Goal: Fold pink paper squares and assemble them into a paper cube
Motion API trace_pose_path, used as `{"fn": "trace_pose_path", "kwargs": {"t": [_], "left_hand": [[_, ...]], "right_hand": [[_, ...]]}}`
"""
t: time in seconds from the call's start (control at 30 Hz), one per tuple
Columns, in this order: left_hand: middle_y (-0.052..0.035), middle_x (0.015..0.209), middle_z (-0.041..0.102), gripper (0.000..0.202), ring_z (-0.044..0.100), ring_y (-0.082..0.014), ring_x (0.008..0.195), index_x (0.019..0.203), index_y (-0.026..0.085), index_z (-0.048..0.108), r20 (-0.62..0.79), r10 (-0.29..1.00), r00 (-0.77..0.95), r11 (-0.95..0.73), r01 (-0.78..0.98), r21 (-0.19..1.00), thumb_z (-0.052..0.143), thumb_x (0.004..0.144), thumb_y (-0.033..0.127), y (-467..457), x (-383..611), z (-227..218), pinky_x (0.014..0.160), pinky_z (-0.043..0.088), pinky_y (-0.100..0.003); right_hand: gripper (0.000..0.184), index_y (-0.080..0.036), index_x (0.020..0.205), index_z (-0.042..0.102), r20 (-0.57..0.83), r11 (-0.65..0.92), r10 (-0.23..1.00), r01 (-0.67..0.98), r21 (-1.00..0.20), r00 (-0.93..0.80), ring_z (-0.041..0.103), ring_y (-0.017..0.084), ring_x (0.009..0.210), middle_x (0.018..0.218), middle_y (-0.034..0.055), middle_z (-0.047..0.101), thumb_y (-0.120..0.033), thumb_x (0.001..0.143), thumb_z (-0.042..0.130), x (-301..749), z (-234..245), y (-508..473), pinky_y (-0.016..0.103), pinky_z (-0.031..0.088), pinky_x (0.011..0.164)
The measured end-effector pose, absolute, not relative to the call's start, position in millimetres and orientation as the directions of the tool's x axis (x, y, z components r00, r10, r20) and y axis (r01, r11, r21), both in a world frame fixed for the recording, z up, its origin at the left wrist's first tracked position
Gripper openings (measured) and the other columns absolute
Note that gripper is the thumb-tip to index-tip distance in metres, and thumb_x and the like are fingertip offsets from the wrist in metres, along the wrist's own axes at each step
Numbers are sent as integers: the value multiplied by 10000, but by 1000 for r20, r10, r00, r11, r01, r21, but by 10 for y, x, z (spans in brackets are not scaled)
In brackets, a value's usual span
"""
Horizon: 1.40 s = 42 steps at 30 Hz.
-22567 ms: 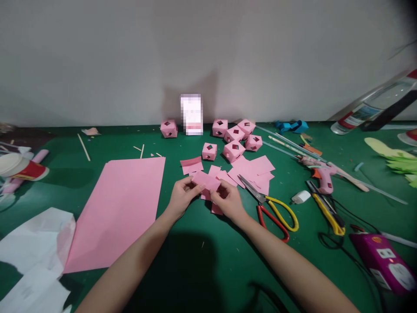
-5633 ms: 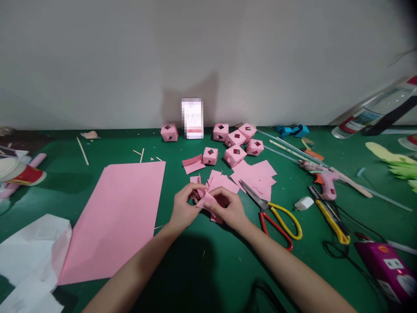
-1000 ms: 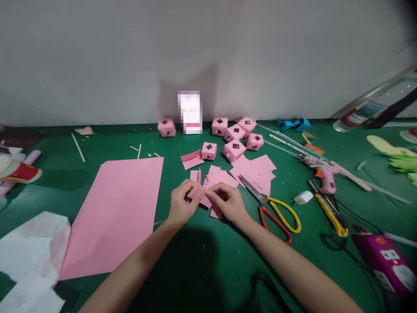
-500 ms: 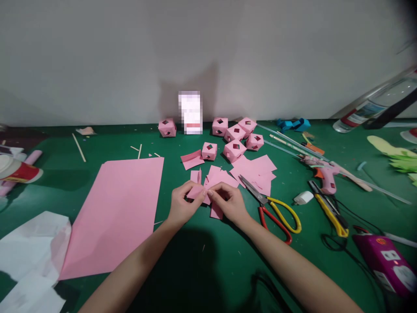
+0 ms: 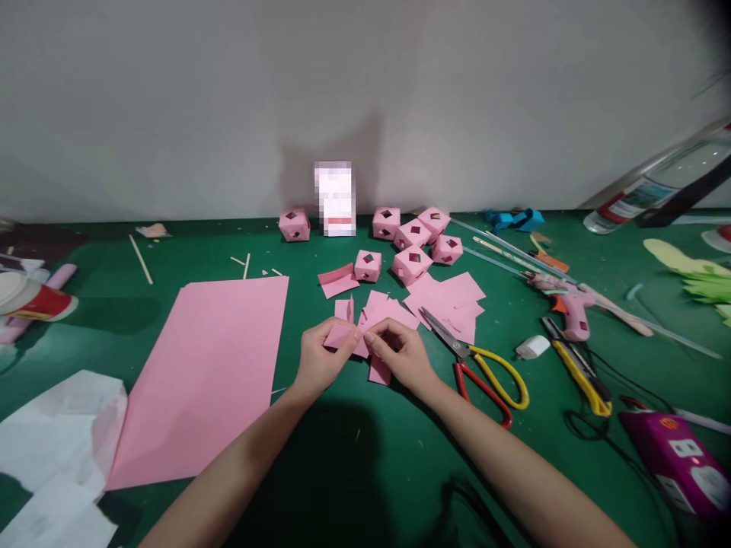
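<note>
Between thumb and fingers my left hand [image 5: 323, 354] pinches a small piece of pink paper [image 5: 339, 336]. My right hand [image 5: 403, 352] is closed beside it, its thumb and fingertips meeting the paper's right end. Under and behind the fingers lie several cut pink paper pieces [image 5: 380, 304]. A folded pink strip [image 5: 338, 281] rests just beyond them. Farther back stand several pink paper boxes [image 5: 412, 263] with diamond-shaped holes. Scissors [image 5: 457, 346] with one red and one yellow handle lie slightly open to the right of my right hand.
Large pink sheets [image 5: 217, 365] and crumpled white paper [image 5: 62, 434] lie at left, near a paper cup [image 5: 39, 297]. At right are a pink glue gun [image 5: 574, 312], a utility knife [image 5: 576, 369], a white plug [image 5: 532, 347], a purple power strip [image 5: 674, 457] and a bottle [image 5: 645, 194].
Both hands stay almost in place, still at the pink paper. The whole view has shifted very slightly.
</note>
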<state>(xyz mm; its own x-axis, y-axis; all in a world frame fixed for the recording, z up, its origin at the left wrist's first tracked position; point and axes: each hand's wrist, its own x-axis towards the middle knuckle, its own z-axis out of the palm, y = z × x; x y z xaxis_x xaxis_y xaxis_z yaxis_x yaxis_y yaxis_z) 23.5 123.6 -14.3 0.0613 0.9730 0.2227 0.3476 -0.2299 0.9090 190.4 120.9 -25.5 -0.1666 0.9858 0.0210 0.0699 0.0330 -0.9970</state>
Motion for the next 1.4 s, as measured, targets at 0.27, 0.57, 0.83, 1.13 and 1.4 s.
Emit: {"fn": "trace_pose_path", "kwargs": {"t": [0.27, 0.57, 0.83, 1.13, 1.4], "left_hand": [[-6, 683, 647, 170, 567, -130, 623, 738, 159, 657, 202, 979, 36, -202, 332, 921, 638, 837, 296, 1233, 237, -109, 580, 452, -233], [10, 662, 590, 170, 522, -114, 606, 731, 160, 633, 240, 971, 20, -233, 320, 918, 635, 846, 285, 1231, 241, -113, 558, 412, -216], [-26, 754, 675, 121, 605, -145, 693, 794, 176, 689, 353, 930, 102, -366, 350, 862, 644, 858, 267, 1226, 262, -135, 648, 470, -261], [-23, 729, 697, 51, 598, -160, 711, 809, 206, 696, 485, 861, 154, -504, 387, 772, 657, 842, 196, 1211, 281, -150, 671, 481, -296], [-15, 729, 675, 53, 592, -151, 700, 785, 193, 668, 478, 875, 75, -465, 408, 786, 658, 837, 187, 1204, 260, -149, 672, 473, -285]], "right_hand": [[250, -188, 781, 617, 59, 71, 992, 110, -991, -108, 487, 112, 533, 648, -10, 586, -416, 882, 623, 1907, -255, 1193, 238, 389, 506], [189, -192, 818, 601, 85, 82, 995, 61, -995, 52, 541, 128, 608, 734, 8, 604, -370, 879, 623, 1898, -281, 1195, 260, 453, 577], [91, -205, 847, 643, 241, 244, 970, 166, -955, -39, 594, 169, 733, 819, 40, 652, -274, 883, 595, 1908, -211, 1181, 302, 485, 688], [36, -218, 854, 645, 392, 397, 917, 254, -882, -73, 610, 196, 787, 815, 51, 658, -202, 845, 614, 1879, -177, 1141, 334, 489, 718], [92, -213, 748, 586, 321, 290, 941, 239, -927, 105, 564, 161, 698, 780, 22, 607, -176, 831, 599, 1907, -249, 1189, 302, 459, 646]]}}
